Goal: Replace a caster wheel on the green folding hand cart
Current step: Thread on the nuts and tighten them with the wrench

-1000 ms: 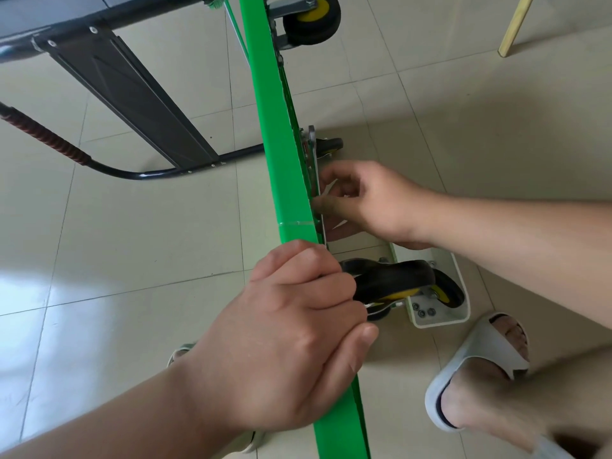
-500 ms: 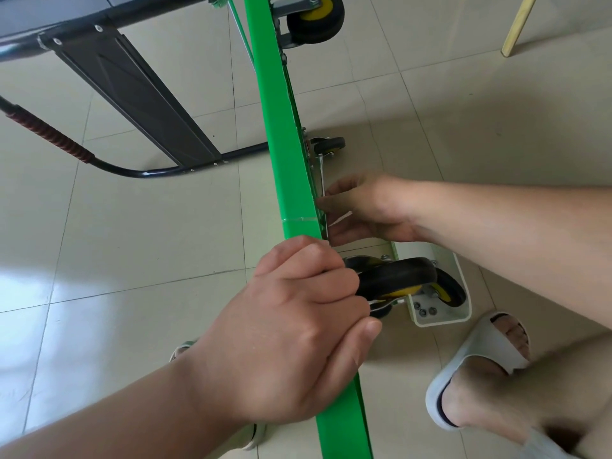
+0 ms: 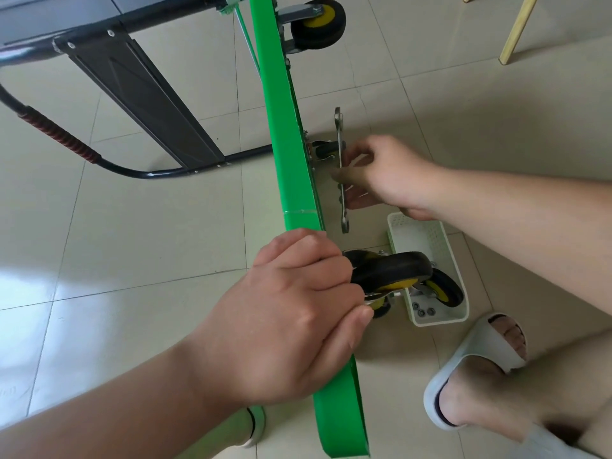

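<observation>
Cart (image 3: 291,180) stands on its long edge, a green band running from twelve o'clock down to six, so the underside faces three o'clock where I can reach the wheel mounts. My left hand (image 3: 291,313), at centre, is clenched over the top edge with the fingers wrapped down onto the caster (image 3: 390,270). I judge this grasp does two jobs: it steadies the tipped deck and it presses the caster's plate against its mount. The black tyre sticks out toward three o'clock, right at my fingertips.

My right hand (image 3: 384,173), at about two o'clock from the left, pinches a flat wrench (image 3: 338,134) near its middle. The tool is upright, just off the underside, and on no bolt that I can see. Held mid-shaft like that, it looks carried or repositioned, not levered.

At four o'clock on the floor lies a white basket (image 3: 440,321), near enough to reach without letting go of the deck. It holds a second wheel (image 3: 443,289) and a few nuts (image 3: 422,313). Whether any nut is on the caster yet I cannot tell, since my knuckles cover the plate. The black handle (image 3: 149,173) reaches out at ten o'clock and seems to brace the far side.
</observation>
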Motion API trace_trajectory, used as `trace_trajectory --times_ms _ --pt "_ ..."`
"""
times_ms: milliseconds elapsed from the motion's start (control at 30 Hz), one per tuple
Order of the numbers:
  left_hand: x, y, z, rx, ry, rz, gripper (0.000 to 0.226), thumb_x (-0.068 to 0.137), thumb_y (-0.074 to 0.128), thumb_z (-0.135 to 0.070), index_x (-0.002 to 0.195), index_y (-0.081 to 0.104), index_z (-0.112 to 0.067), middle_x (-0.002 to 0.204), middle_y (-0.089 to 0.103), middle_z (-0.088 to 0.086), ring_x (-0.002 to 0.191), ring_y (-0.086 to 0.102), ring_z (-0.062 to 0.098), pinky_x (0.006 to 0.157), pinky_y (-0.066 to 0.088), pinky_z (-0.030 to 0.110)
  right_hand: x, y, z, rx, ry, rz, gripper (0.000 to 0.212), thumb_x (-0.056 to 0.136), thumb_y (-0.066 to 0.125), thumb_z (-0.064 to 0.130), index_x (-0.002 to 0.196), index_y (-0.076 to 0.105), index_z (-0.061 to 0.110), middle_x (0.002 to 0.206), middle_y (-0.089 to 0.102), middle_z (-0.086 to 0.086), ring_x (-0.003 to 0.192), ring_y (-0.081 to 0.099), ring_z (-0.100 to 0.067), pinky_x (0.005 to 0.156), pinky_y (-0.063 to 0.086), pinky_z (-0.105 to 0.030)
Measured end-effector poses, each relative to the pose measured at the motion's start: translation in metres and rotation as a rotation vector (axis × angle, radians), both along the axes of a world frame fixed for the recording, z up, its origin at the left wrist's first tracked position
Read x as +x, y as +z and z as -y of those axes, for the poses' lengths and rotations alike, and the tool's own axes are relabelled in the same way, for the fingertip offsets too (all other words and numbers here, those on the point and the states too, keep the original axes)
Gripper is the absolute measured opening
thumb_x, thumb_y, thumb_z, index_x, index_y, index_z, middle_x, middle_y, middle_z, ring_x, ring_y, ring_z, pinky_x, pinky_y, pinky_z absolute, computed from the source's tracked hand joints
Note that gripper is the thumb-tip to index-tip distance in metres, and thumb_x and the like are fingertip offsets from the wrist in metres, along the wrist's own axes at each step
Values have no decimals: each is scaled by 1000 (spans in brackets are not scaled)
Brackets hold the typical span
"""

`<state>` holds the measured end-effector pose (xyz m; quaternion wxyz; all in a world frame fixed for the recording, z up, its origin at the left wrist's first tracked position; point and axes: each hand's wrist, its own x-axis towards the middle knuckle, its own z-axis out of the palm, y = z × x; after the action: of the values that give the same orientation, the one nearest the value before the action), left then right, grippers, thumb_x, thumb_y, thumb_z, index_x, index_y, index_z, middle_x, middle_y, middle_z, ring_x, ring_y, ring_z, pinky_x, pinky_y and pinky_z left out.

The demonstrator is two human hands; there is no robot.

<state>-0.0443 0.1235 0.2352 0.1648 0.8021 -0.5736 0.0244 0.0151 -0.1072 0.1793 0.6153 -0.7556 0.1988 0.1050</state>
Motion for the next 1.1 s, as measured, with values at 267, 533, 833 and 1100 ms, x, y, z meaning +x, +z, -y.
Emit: trace_trajectory --times_ms 267,533,833,1100 --pt "-4 5 -6 73 2 12 48 115 29 -35 93 68 -20 99 63 -3 107 58 24 119 33 33 -36 -19 20 -590 226 45 12 93 72 37 96 62 32 91 69 8 81 68 -16 72 49 -29" --pt "-6 7 -14 107 40 -51 39 112 41 -37 125 69 -14 137 62 2 135 55 22 118 43 41 -87 -54 47 -722 348 -43 10 93 69 24 98 61 26 97 69 3 92 66 -25 84 56 -41" --pt "-10 5 -27 197 287 -41 81 105 18 -72 167 26 -20 174 23 -4 163 12 11 130 17 38 -134 -106 49 -915 514 -150 27 104 49 23 79 46 33 76 59 8 63 54 -3 56 40 -20" --pt "1 3 -28 214 272 -41 95 99 20 -83 169 18 -18 176 15 -2 163 5 11 131 11 38 -149 -156 39 -1036 766 -390 36 102 54 23 137 50 28 111 64 -4 95 64 -25 83 57 -39"
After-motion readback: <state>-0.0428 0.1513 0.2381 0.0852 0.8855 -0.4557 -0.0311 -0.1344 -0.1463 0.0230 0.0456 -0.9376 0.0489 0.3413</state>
